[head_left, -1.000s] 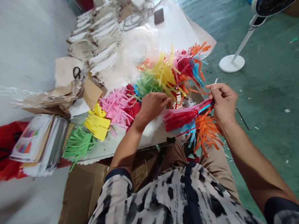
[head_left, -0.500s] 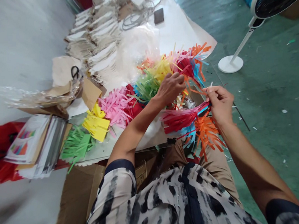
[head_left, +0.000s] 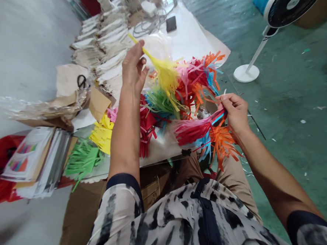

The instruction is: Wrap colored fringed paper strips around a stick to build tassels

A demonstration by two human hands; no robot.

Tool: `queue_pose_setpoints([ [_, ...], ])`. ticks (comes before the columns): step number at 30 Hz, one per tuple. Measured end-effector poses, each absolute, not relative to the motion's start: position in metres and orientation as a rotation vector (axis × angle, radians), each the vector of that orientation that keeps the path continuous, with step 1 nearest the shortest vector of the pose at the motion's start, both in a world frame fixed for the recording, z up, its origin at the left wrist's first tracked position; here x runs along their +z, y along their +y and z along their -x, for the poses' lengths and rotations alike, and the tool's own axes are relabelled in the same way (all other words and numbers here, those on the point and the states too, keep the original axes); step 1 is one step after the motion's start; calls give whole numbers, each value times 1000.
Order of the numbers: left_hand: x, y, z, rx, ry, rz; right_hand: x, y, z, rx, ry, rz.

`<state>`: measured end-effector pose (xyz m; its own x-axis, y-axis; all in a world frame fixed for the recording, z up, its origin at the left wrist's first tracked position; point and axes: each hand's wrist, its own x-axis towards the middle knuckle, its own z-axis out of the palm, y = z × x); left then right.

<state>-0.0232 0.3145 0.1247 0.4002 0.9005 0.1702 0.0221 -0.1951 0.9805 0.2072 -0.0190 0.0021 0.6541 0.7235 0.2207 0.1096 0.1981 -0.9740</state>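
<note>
My left hand [head_left: 133, 69] is raised high with its fingers spread, and a yellow paper tassel [head_left: 166, 74] rises beside it, one long strip running across the fingers. My right hand [head_left: 234, 114] pinches the gathered neck of a red paper tassel [head_left: 193, 130], with a thin white cord end poking out above the fingers. Orange fringe [head_left: 223, 142] and blue strips hang below that hand. A heap of multicoloured paper tassels [head_left: 193, 80] lies beyond both hands. Green fringe [head_left: 82, 160] and yellow fringe [head_left: 101, 135] lie on the table's near part, left of my left forearm.
Black-handled scissors [head_left: 82, 81] rest on brown paper beside crumpled plastic film [head_left: 42, 109]. Stacks of white paper bundles [head_left: 102, 37] line the far table. A stack of printed booklets [head_left: 28, 155] sits at left. A white pedestal fan [head_left: 246, 73] stands on the green floor at right.
My left hand has moved up and left, out of the tassels, and the yellow tassel has lifted with it. My right hand stays nearly still on the red tassel.
</note>
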Motion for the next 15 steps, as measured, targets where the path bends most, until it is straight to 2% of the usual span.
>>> queue_pose_setpoints([
  [2, 142, 306, 28, 1055, 826, -1325, 5, -20, -208, 510, -779, 1346],
  [5, 172, 283, 33, 1318, 677, -1158, 10, -22, -208, 536, -772, 1366],
  [10, 213, 239, 22, 1734, 526, -1411, 11, -21, -208, 544, -758, 1361],
  [12, 211, 215, 8, 1723, 337, -1662, 10, -19, -207, 535, -756, 1362],
  [15, 180, 173, -21, 1515, 166, -1823, 8, -18, -205, 520, -770, 1374],
])
